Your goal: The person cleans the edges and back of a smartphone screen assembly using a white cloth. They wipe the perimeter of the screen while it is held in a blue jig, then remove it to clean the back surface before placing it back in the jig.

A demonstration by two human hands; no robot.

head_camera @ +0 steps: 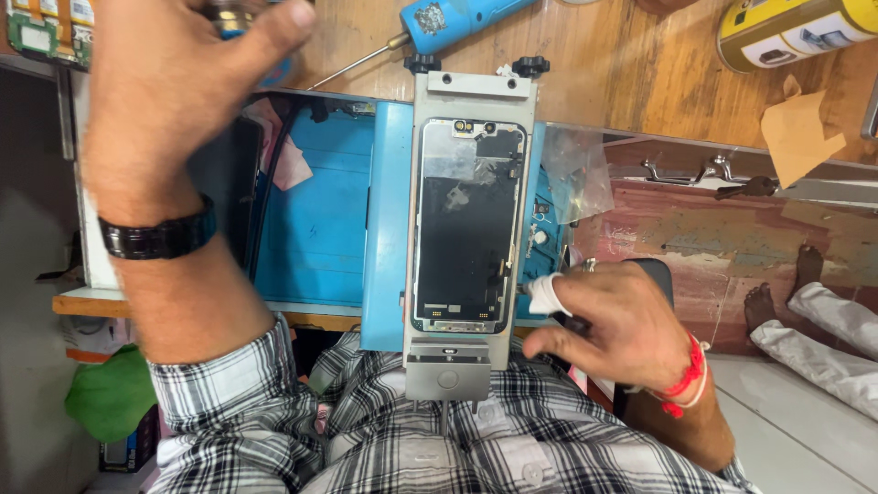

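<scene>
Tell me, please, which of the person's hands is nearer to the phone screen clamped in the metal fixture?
The right hand is nearer, beside the lower right edge of the phone screen. The left hand is raised, up and to the left.

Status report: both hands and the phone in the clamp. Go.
Left hand raised, pinching a small object, unclear what. Right hand, fingertip wrapped white, at the phone frame lower right edge. Frame lies in the metal clamp jig. Nothing over it.
</scene>
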